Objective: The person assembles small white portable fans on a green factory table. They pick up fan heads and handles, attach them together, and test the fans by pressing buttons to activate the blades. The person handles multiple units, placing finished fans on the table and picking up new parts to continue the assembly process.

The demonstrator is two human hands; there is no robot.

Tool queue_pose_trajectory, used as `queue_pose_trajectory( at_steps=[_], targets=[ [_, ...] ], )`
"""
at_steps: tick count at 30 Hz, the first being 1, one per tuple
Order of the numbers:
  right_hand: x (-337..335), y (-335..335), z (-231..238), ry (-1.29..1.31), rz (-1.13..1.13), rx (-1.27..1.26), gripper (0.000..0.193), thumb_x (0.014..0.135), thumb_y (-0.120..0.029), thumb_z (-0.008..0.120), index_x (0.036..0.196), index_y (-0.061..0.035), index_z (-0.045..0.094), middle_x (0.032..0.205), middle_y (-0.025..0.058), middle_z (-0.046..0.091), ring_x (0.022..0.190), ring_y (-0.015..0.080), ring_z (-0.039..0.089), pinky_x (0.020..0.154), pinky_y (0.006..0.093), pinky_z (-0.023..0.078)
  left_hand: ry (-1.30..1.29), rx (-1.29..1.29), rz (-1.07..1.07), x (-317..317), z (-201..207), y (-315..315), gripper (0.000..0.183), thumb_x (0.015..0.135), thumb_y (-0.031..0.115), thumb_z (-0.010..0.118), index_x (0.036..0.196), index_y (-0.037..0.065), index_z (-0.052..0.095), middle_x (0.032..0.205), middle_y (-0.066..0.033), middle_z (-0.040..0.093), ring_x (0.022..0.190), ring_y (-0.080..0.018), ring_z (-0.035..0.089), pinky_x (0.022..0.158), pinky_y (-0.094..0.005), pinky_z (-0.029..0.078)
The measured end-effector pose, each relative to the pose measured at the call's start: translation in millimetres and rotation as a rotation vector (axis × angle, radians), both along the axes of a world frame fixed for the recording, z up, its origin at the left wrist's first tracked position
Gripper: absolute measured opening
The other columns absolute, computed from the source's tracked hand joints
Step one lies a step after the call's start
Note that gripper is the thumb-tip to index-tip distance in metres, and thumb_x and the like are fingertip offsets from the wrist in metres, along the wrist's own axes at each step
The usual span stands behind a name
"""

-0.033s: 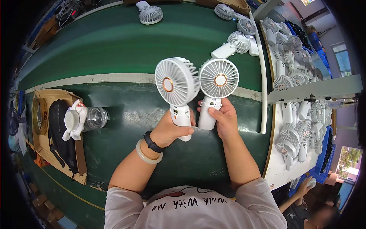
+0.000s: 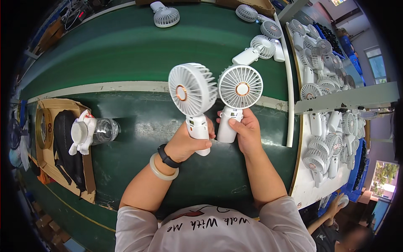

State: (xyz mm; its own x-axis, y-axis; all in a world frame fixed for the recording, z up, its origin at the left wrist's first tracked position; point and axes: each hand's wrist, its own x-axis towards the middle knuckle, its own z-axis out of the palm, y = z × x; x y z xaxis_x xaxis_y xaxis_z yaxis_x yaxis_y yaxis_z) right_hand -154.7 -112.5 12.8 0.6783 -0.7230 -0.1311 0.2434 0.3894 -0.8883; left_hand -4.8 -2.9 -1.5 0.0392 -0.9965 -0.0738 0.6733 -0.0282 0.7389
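While the left hand [image 2: 184,140] grasps one fan [image 2: 191,90] and the right hand [image 2: 247,131] a second fan [image 2: 241,98] above the desk [image 2: 205,180], hold the smooth handles [image 2: 227,132], since these likely light fans have stiff, possibly fragile cages [image 2: 241,74].

2 white fans [image 2: 242,89], orange-ringed, close together

Hands: 2, i.e. 1 L hand [image 2: 181,140] + 1 R hand [image 2: 248,127]. Held: 2 fans, 1 L fan [image 2: 189,90], 1 R fan [image 2: 241,89]. Green desk [image 2: 126,46]: 4 fan heads vis., 1 far fan [image 2: 166,17] + 3 grouped fans [image 2: 263,47]. Side desk [image 2: 301,187]: 12+ piled fans [image 2: 315,161], overlapping, exact no. unclear. Also: 1 clear jar [image 2: 107,129], 1 wh. cloth [image 2: 87,131], 1 cardboard tray [image 2: 89,178], 1 blk. bag [image 2: 69,147], 1 wristband [image 2: 168,157], 1 bangle [image 2: 159,173], 1 co-worker [image 2: 334,206].
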Motion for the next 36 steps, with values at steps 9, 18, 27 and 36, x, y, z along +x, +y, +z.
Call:
queue_pose_trajectory(
  at_steps=[9,18,27,36],
  targets=[
    [0.5,0.2,-1.5,-0.014,0.0,-0.005,0.041,0.08,-0.013,0.063,0.116,0.0002,0.048,0.106,0.0179,0.061,0.092,0.023,0.062,0.084,0.0365,0.049,0.16,0.015,0.022,3.6,3.1,1.8,0.064,0.064,0.005,0.073,0.12,0.01,0.044,0.114,-0.0048,0.048,0.109,-0.0195,0.047,0.096,-0.0368,0.04],
    [1.7,7.9,-8.1,0.214,0.076,-0.612,0.044,0.085,-0.019,0.061,0.123,-0.0003,0.05,0.12,0.0142,0.049,0.111,0.0238,0.045,0.09,0.0326,0.04,0.217,-0.027,-0.014,1.3,9.7,-1.1,0.08,0.066,0.006,0.071,0.135,0.006,0.03,0.127,-0.0114,0.044,0.114,-0.0231,0.048,0.092,-0.0411,0.045],
    [11.6,3.4,-9.9,0.322,-0.121,-0.696,0.021,0.089,-0.012,0.053,0.106,-0.0018,0.061,0.101,0.0109,0.057,0.088,0.02,0.056,0.077,0.028,0.044,0.263,0.016,-0.032,3.8,7.6,2.7,0.072,0.067,0.005,0.07,0.129,0.006,0.034,0.11,-0.0116,0.055,0.098,-0.0243,0.059,0.08,-0.0414,0.053],
    [36.3,-36.8,-8.4,0.584,-0.407,-1.366,0.028,0.069,-0.002,0.061,0.096,-0.0079,0.06,0.1,0.0141,0.054,0.099,0.0334,0.048,0.087,0.0442,0.038,0.137,0.029,0.059,3.4,2.1,1.4,0.07,0.067,0.001,0.064,0.129,0.007,0.034,0.11,-0.0149,0.055,0.098,-0.0272,0.058,0.082,-0.0437,0.052]
  ],
)
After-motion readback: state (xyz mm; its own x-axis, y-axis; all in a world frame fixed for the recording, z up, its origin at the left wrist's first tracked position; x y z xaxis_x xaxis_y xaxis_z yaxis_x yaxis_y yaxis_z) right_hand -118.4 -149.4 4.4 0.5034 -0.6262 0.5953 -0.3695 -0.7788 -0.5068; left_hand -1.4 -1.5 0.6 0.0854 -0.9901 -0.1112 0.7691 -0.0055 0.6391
